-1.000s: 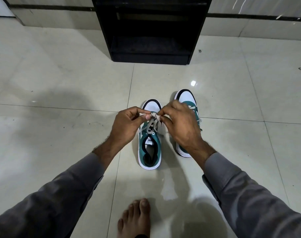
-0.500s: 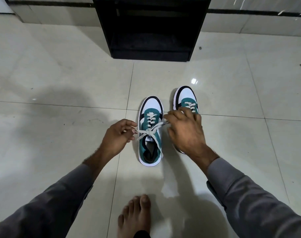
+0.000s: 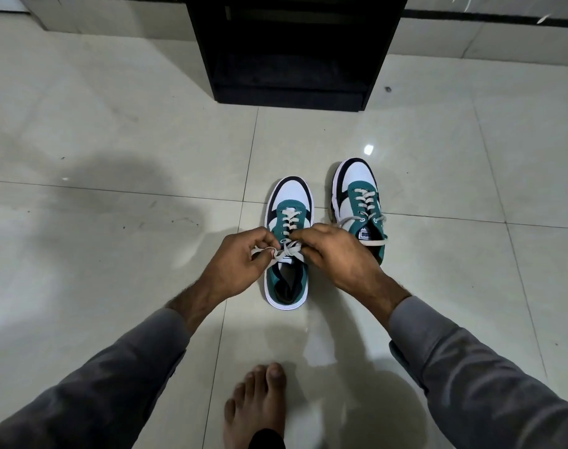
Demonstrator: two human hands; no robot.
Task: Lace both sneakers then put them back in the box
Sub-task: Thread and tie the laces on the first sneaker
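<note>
Two teal, white and black sneakers stand side by side on the tiled floor, toes pointing away from me. The left sneaker (image 3: pixel 289 228) is laced with a pale lace (image 3: pixel 287 249). My left hand (image 3: pixel 240 257) pinches a loop of that lace at the shoe's left side. Over the tongue, my right hand (image 3: pixel 337 254) grips the lace's other end. The right sneaker (image 3: pixel 358 196) is laced too, with its lace ends lying loose over the collar. No shoe box is in view.
A black open cabinet (image 3: pixel 292 50) stands on the floor against the far wall, straight ahead of the sneakers. My bare foot (image 3: pixel 256 406) rests on the tiles near the bottom edge. Pale glossy tiles spread to both sides.
Both hands came back together over the left sneaker's tongue after pulling the lace ends apart. The left hand now holds a loop of lace.
</note>
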